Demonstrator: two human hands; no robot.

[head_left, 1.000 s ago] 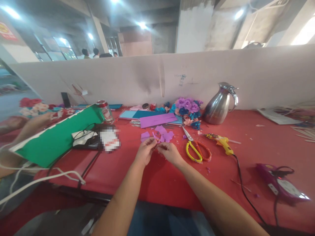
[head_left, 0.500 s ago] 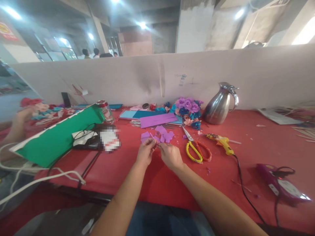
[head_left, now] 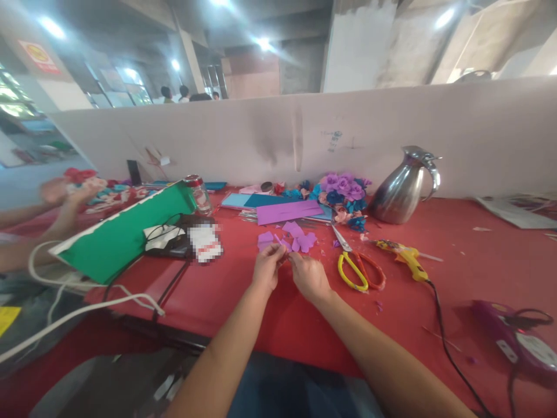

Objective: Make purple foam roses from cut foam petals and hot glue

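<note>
Left hand (head_left: pixel 267 268): fingers pinching a purple paper piece (head_left: pixel 279 240), end poking past the fingertips. Right hand (head_left: pixel 310 275): fingers curled just beside; can't tell their grip from here.

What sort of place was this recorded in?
Most likely a handicraft workshop, judging by the scissors, the yellow glue gun and the cut purple pieces lying on the red table.

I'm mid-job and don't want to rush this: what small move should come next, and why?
Probably a slight turn by the right hand, while the left hand steadies the small purple piece it seems to pinch: the two hands nearly meet there, so the loose purple pieces just beyond can wait.
</note>
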